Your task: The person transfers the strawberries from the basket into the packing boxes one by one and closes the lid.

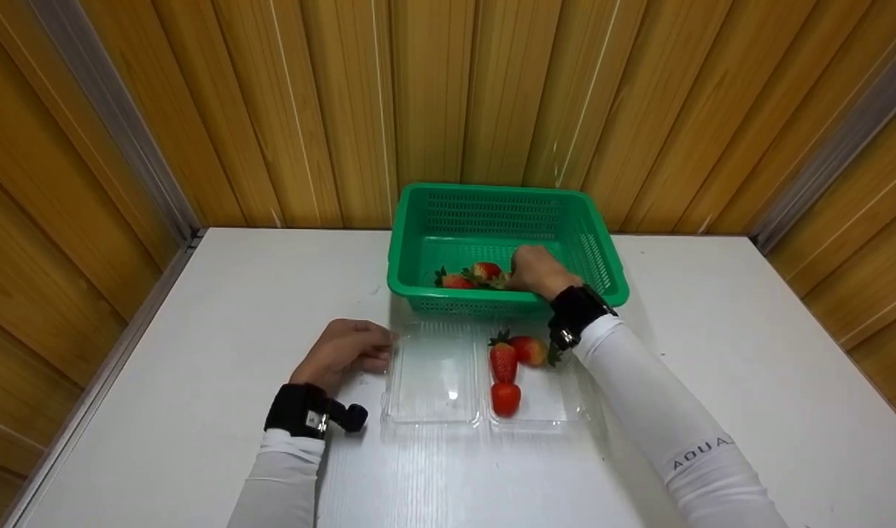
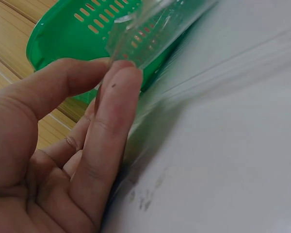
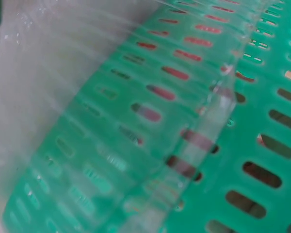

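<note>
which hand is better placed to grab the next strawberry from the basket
Right. The right hand is already inside the green basket, touching the strawberries there. The left hand rests on the table, its fingers at the clear tray's edge.
</note>
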Available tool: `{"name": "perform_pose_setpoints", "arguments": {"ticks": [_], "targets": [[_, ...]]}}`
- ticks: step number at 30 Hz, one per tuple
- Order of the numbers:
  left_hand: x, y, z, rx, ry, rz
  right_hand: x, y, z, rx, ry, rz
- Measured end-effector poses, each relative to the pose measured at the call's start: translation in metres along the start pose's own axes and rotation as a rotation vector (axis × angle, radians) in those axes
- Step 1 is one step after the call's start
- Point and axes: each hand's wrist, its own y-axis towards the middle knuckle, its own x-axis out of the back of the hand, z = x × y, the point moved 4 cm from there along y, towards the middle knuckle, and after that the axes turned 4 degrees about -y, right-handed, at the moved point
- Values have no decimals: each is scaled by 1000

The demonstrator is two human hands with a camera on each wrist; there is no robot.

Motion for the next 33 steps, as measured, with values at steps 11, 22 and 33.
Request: {"name": "perform_pose_setpoints", "arguments": {"ticks": [11,22,33], "targets": [[0,-1,-1,-20,12,12,0,3,-2,28,34,-2],[-2,-1,0,1,-3,0,3,2,-3,65,46,-5],[-1,-1,0,12,13,-10,7,-3,-6,59,109,0]]}}
